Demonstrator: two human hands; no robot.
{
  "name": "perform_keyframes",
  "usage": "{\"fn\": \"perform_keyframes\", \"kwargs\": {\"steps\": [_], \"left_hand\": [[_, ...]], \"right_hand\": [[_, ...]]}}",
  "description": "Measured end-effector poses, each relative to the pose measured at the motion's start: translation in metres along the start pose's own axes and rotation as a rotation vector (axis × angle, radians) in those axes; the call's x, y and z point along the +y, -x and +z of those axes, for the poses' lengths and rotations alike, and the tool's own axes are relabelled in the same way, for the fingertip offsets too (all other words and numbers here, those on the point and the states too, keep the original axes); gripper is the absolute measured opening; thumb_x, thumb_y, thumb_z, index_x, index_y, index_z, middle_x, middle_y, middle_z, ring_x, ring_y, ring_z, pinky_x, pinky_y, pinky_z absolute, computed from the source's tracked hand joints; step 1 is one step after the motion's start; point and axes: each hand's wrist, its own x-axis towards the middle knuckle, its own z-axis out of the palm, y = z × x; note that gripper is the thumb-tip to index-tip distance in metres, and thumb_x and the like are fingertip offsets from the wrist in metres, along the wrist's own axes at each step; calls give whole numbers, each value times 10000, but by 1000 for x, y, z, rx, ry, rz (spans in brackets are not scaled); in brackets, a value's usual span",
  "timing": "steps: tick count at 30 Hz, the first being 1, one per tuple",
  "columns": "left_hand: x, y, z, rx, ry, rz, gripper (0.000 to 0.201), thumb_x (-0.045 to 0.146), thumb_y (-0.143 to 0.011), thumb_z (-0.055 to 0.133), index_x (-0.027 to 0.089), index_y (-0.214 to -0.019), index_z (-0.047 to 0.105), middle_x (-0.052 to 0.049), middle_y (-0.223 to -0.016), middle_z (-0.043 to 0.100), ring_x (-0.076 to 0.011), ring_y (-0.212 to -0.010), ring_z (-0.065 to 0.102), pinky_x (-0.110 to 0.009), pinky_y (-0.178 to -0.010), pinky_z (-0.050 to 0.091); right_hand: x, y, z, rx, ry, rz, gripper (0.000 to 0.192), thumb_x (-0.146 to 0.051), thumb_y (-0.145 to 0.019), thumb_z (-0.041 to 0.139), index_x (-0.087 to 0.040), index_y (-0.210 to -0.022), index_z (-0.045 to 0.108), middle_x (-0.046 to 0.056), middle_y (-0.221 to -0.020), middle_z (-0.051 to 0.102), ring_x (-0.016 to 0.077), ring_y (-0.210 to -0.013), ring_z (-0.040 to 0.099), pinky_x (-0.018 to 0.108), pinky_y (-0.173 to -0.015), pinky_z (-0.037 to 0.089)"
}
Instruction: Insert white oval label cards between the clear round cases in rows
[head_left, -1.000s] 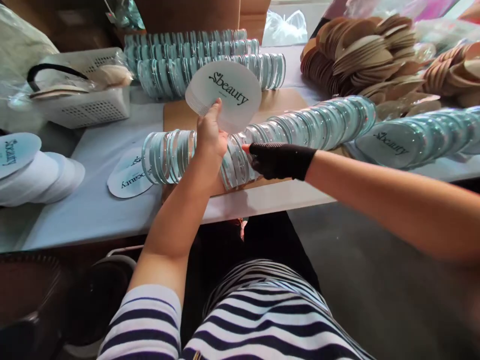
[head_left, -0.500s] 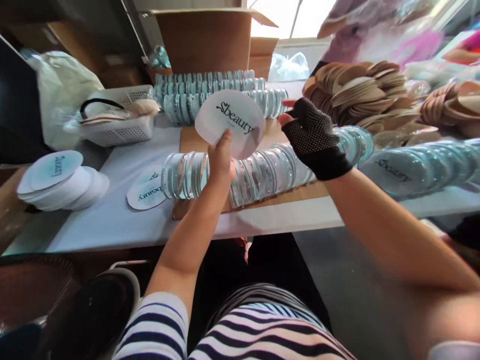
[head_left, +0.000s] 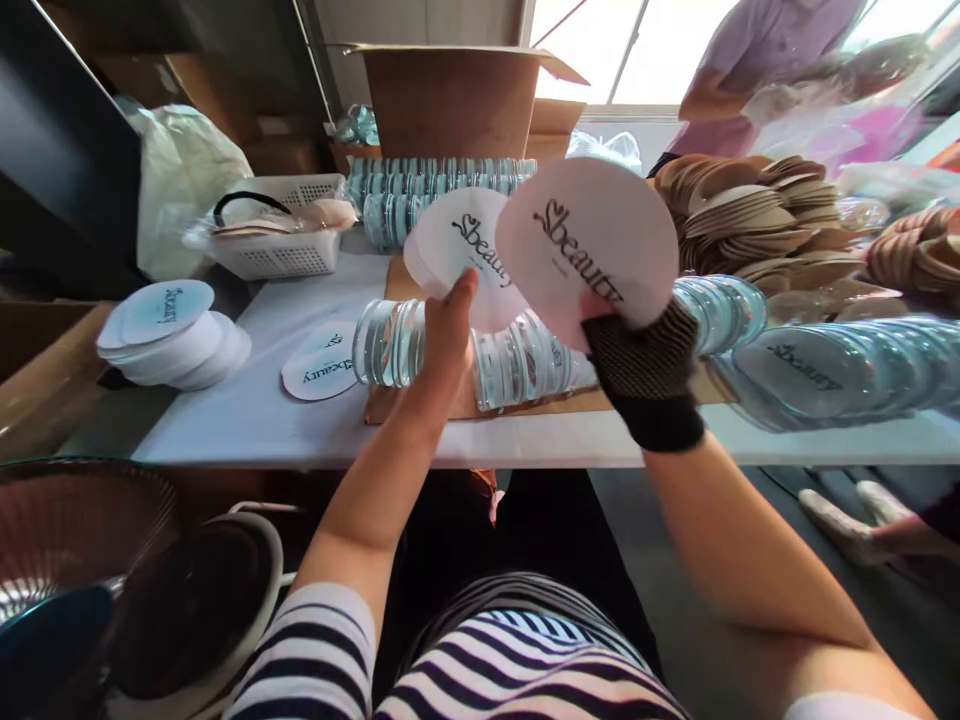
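Right hand (head_left: 645,365) lifted card (head_left: 589,245); fingertips hidden, grip probably pinch.

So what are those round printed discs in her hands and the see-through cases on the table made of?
The round disc in the right hand looks like matte white card: thin, flat, printed lettering. The left hand holds a stack of discs. The row of cases looks like clear glossy plastic, judging by the glints.

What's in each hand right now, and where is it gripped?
The left hand pinches a stack of round printed cards at its lower edge. The gloved right hand holds a single round card by its lower edge.
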Motion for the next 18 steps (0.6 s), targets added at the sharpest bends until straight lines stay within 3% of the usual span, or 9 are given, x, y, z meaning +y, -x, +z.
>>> {"fn": "perform_keyframes", "kwargs": {"steps": [2,4,7,10,14,18], "left_hand": [[-3,-16,-5,22,40,15,394,280,-766,783,258,-1147,686,-32,-1207,714,-229,-1315,544,-377,-1113,439],[-9,-28,-8,25,76,-2,471,307,-732,809,246,-1180,677,-52,-1223,706,-244,-1312,546,-388,-1107,442],[-23,-34,-8,4,116,-58,513,326,-698,828,231,-1180,683,-66,-1193,716,-264,-1291,562,-403,-1088,453],[-31,-32,-8,-3,117,-82,493,309,-691,821,228,-1159,691,-63,-1168,723,-266,-1272,575,-414,-1076,457],[-33,-31,-8,2,81,-66,407,275,-700,795,207,-1092,711,-71,-1112,738,-269,-1242,594,-415,-1059,469],[-29,-37,-7,32,50,-72,328,270,-707,781,199,-1023,726,-77,-1087,744,-275,-1225,602,-420,-1057,470]], "right_hand": [[6,27,-26,-97,114,31,494,-513,-850,494,-124,-1082,690,179,-925,729,298,-855,692,405,-691,549],[8,59,-43,-260,253,71,511,-480,-853,451,-141,-1164,672,156,-833,731,298,-745,693,381,-593,520],[4,95,-46,-486,437,131,531,-436,-867,418,-175,-1287,615,121,-751,725,269,-591,660,325,-490,443],[-6,97,-25,-602,557,158,541,-407,-877,438,-189,-1358,552,114,-762,727,259,-572,648,298,-480,395],[-9,63,17,-698,492,84,530,-276,-859,460,-151,-1373,489,130,-876,731,259,-715,679,289,-559,399],[-2,44,40,-635,445,53,432,-408,-929,439,-145,-1264,509,120,-851,716,268,-757,679,283,-575,360]]}}
